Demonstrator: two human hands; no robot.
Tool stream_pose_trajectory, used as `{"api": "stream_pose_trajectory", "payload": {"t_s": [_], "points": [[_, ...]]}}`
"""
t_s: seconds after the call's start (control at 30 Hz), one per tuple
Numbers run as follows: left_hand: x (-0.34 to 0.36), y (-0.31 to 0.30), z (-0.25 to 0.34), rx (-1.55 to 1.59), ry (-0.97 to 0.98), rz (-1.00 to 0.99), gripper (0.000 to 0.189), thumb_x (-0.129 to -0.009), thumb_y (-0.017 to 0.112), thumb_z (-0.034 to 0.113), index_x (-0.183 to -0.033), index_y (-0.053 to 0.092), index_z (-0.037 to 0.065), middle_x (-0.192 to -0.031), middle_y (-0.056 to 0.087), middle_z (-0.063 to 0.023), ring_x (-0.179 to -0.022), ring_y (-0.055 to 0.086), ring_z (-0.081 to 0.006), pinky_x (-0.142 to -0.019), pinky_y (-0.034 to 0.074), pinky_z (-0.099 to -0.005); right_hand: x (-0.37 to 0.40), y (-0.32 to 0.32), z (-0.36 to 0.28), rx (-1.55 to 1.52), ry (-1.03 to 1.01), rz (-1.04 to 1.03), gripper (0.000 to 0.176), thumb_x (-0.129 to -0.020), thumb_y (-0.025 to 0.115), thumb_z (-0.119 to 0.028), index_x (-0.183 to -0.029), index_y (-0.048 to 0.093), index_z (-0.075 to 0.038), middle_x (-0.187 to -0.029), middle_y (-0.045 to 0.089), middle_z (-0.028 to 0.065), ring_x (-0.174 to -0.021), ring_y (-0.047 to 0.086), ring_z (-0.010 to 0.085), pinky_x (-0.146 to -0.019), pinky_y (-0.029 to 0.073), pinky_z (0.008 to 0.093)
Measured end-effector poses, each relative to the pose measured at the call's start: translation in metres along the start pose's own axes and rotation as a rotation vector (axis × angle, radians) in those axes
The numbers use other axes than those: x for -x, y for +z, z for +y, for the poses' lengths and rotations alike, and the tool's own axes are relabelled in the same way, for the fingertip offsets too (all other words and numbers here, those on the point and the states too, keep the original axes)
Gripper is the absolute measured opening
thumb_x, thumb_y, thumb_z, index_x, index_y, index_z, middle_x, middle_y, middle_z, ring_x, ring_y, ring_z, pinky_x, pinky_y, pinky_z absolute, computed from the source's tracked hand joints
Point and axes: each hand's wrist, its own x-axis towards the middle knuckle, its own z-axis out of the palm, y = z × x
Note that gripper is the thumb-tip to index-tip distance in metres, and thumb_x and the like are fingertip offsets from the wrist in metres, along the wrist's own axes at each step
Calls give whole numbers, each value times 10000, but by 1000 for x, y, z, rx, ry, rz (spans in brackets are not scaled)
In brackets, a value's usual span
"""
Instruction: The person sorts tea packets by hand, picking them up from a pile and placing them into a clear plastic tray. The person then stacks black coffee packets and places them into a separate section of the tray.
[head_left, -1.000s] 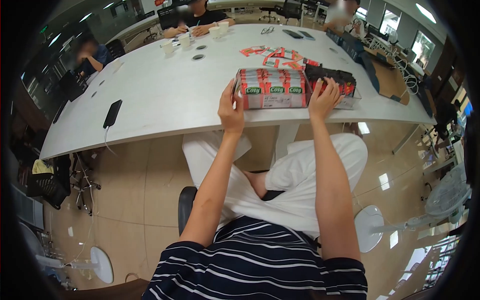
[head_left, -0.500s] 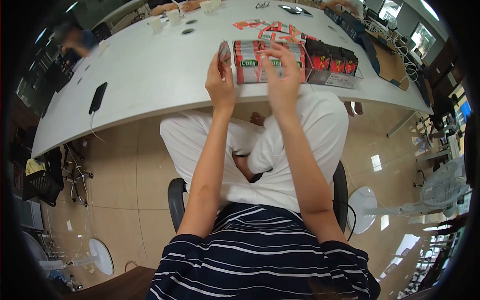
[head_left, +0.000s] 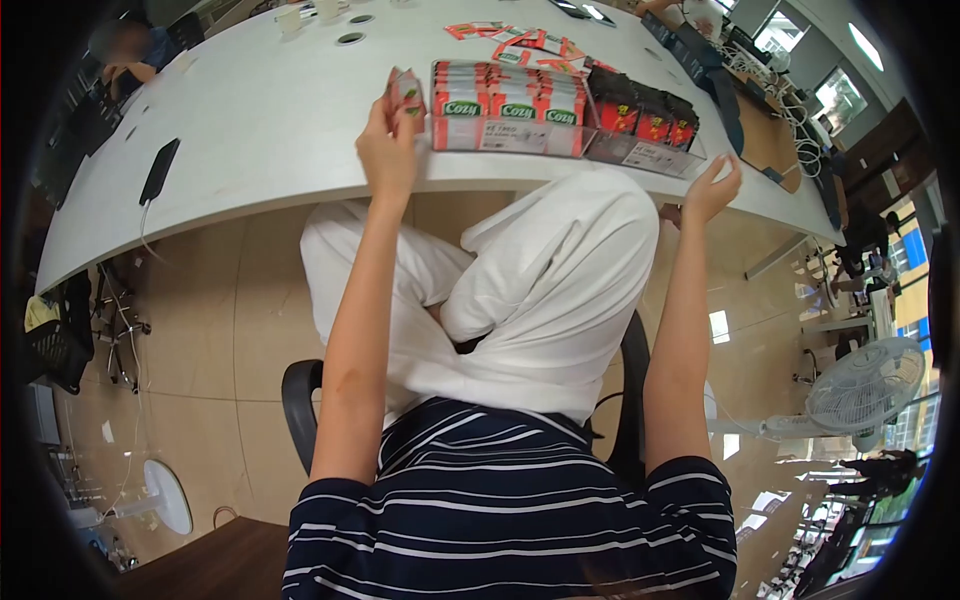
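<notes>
My left hand is raised at the near edge of the white table and grips a small red-and-green tea sachet upright between its fingers. Just right of it stands a clear box packed with red Cozy sachets, and beside that a second clear box with dark red packets. My right hand is out to the right at the table edge, fingers apart and curled, with nothing in it. Loose sachets lie behind the boxes.
A black phone on a cable lies at the table's left. Paper cups and other people sit at the far side. Bags lie at the right end. I sit cross-legged on a black chair; floor fans stand around.
My left hand has lifted a sachet off the left end of the box and holds it up. My right hand left the boxes, passed in front of them, then swung out right, empty.
</notes>
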Motion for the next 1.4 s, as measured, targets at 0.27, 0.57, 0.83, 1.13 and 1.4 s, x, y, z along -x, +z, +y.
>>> {"api": "stream_pose_trajectory", "payload": {"t_s": [0.27,0.57,0.83,1.13,1.4], "points": [[3,-3,10,148,-131,8,214,-909,539,123,-1022,589,-52,-781,628,-68,-720,599,-113,-610,529,-271,8,0,9,55,-411,-218,452,-943,492,-252,-1335,434,-33,-1408,375,205,-1310,311,418,-1083,238,498],[5,-8,18,437,-172,116,285,-961,504,117,-1191,504,-51,-1018,598,-87,-774,614,-116,-599,566,-269,-18,-10,-12,8,-473,-374,545,-982,399,-404,-1366,406,-17,-1409,399,192,-1303,363,350,-1082,254,427],[34,10,34,434,-103,254,308,-914,558,38,-1190,484,-74,-1055,598,-90,-818,606,-119,-651,521,-256,-2,-13,-103,-217,-412,-344,524,-988,382,-418,-1247,480,27,-1241,552,191,-1174,495,346,-1016,344,441],[10,22,47,372,56,-143,374,-722,744,-14,-1055,600,-106,-803,697,-125,-712,670,-128,-665,520,-236,52,34,-245,-637,-287,-627,392,-756,736,-125,-1096,583,-5,-975,648,126,-912,596,251,-821,463,367],[-24,12,47,385,98,-255,380,-745,768,112,-1031,620,-90,-790,697,-110,-711,663,-127,-642,499,-227,73,52,-271,-1046,478,-772,527,-754,678,86,-1257,519,70,-775,585,42,-730,542,77,-665,453,212]]}}
